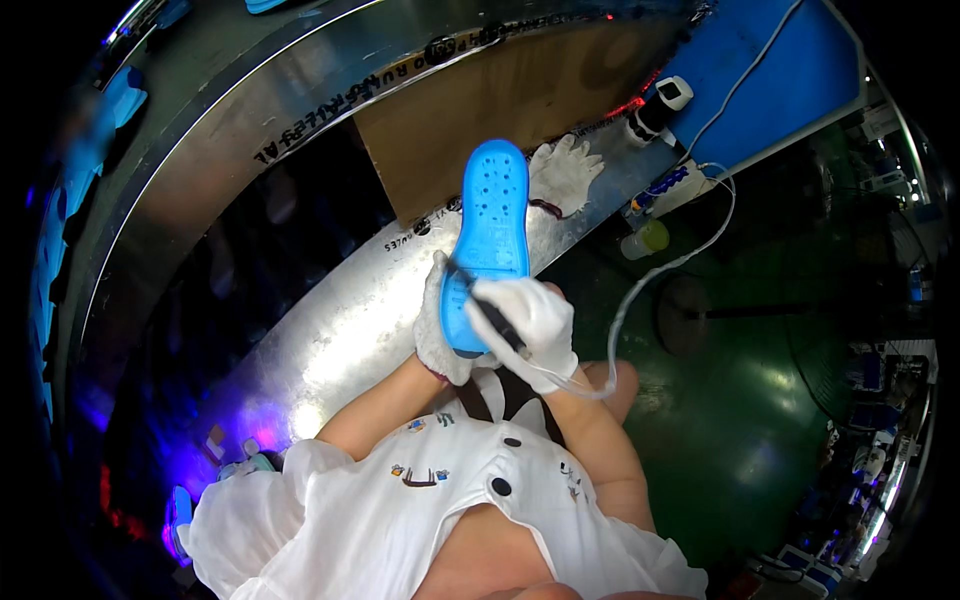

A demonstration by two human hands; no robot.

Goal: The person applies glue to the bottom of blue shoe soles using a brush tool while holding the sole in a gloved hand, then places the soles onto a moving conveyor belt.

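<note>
A bright blue shoe sole (493, 235) with small round holes in its toe half is held up in front of me, toe pointing away. My left hand (432, 330), in a white glove, grips its heel end from the left and below. In my right hand (535, 322), also gloved in white, is a slim black pen-shaped tool (503, 326). Its blurred tip lies over the sole's heel half, and I cannot tell whether it touches. A pale tube (625, 310) runs from the tool toward the far right.
Under the sole stretches a shiny metal bench (325, 320). A loose white glove (567, 175) lies on it beside a brown cardboard sheet (420, 130). Farther right are a black-and-white device (660, 108), a yellowish container (650, 237) and a blue panel (775, 85). Blue pieces (124, 97) line the left rim.
</note>
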